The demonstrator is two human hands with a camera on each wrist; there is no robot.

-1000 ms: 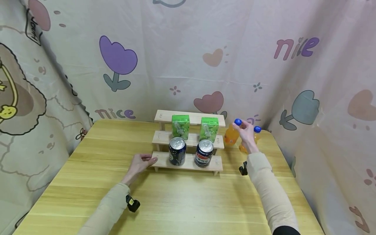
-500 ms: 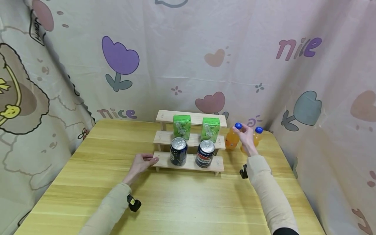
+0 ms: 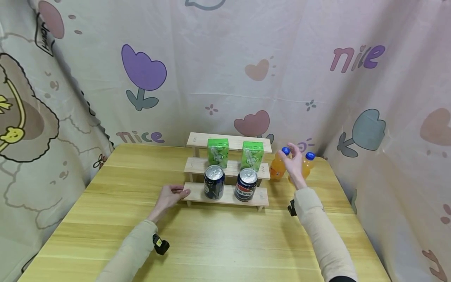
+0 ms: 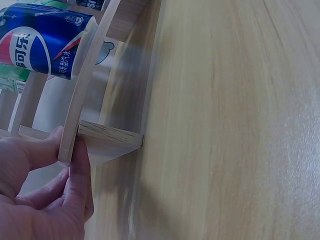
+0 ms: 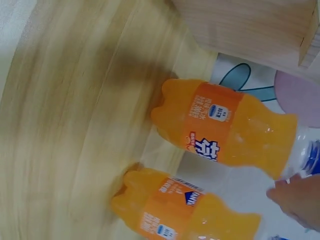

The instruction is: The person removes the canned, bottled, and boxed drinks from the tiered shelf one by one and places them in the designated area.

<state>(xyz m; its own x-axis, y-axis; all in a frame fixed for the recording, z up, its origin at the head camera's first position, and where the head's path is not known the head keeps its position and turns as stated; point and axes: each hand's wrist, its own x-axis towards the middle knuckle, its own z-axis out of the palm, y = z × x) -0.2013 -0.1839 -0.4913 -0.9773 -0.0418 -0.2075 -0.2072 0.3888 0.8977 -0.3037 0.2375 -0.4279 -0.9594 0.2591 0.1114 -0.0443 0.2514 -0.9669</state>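
A small three-tier wooden shelf (image 3: 260,196) stands on the table. At its lowest board's left end, my left hand (image 3: 167,197) pinches the wood between thumb and fingers, as the left wrist view confirms. To the shelf's right, my right hand (image 3: 296,162) has thumb and index finger spread about the blue cap of an orange soda bottle (image 3: 277,169). That bottle is upright on the table; in the right wrist view, a fingertip (image 5: 290,195) is right at its neck. A second orange soda bottle (image 3: 307,168) stands beside it, partly hidden by the hand.
Two dark blue cola cans (image 3: 213,183) sit on the lowest board. Two green drink cartons (image 3: 218,153) are on the middle board. A printed curtain (image 3: 197,78) hangs behind and beside the wooden table (image 3: 218,243).
The near orange bottle has come down slightly to the table. My right thumb and index finger have loosened from its cap and spread. My left hand stays on the shelf end.
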